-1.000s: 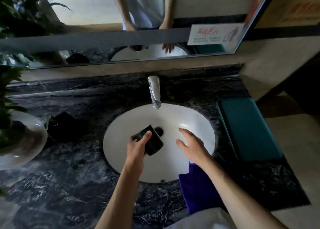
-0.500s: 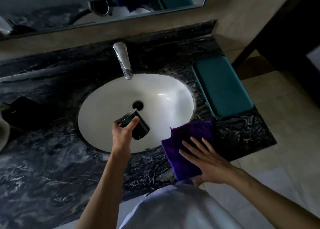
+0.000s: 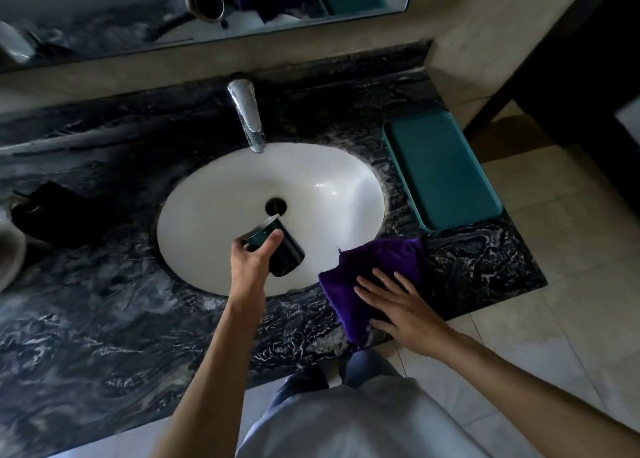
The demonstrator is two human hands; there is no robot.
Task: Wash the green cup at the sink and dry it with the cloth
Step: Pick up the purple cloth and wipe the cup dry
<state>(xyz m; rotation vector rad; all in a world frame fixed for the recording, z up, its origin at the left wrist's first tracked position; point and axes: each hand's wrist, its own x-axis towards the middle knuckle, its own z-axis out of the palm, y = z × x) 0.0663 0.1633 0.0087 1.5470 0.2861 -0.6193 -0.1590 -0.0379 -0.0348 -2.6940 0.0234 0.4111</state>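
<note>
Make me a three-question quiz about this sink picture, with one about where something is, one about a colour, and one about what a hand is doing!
1. Where is the teal tray?
A. Right of the sink
B. Inside the sink
C. On the floor

2. What colour is the cloth?
A. White
B. Purple
C. Yellow

3. What is the left hand doing?
A. Resting flat on the counter
B. Turning the faucet
C. Holding the green cup tilted over the sink

Answers: 1 A, it lies on the counter beside the basin. 2 B, it looks deep purple under the right hand. 3 C, fingers wrap the cup.

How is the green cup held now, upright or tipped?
Tipped: the green cup lies slanted in the left hand over the sink.
</note>
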